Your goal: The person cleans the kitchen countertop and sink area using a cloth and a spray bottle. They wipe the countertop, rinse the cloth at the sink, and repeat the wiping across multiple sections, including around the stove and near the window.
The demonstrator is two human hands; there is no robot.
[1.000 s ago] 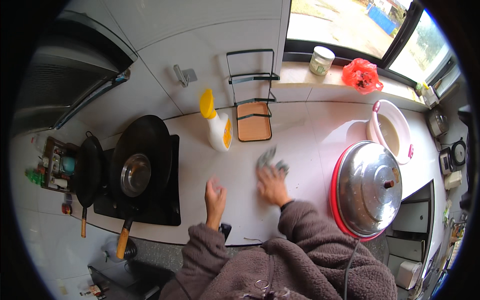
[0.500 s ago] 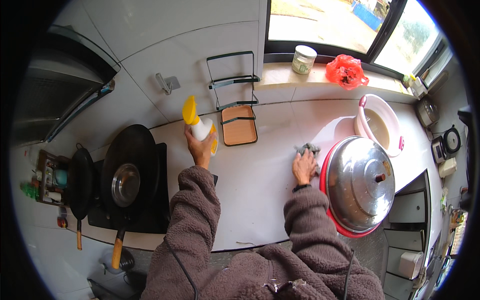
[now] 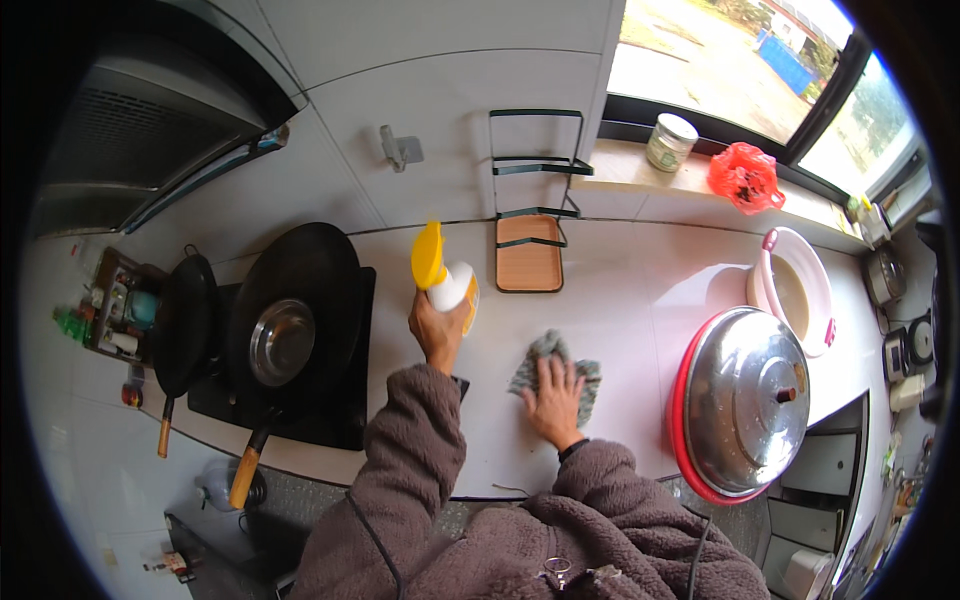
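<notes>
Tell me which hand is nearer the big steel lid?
Right. The right hand lies flat on the grey cloth, just left of the steel lid; the left hand holds the spray bottle, farther left.

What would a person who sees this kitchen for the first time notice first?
Probably the yellow-capped spray bottle, held up in the left hand over the middle of the white counter. Just right of it, the right hand lies flat on a grey cloth. A big shiny metal lid on a red basin fills the counter's right end, and a black wok sits on the stove at the left.
</notes>
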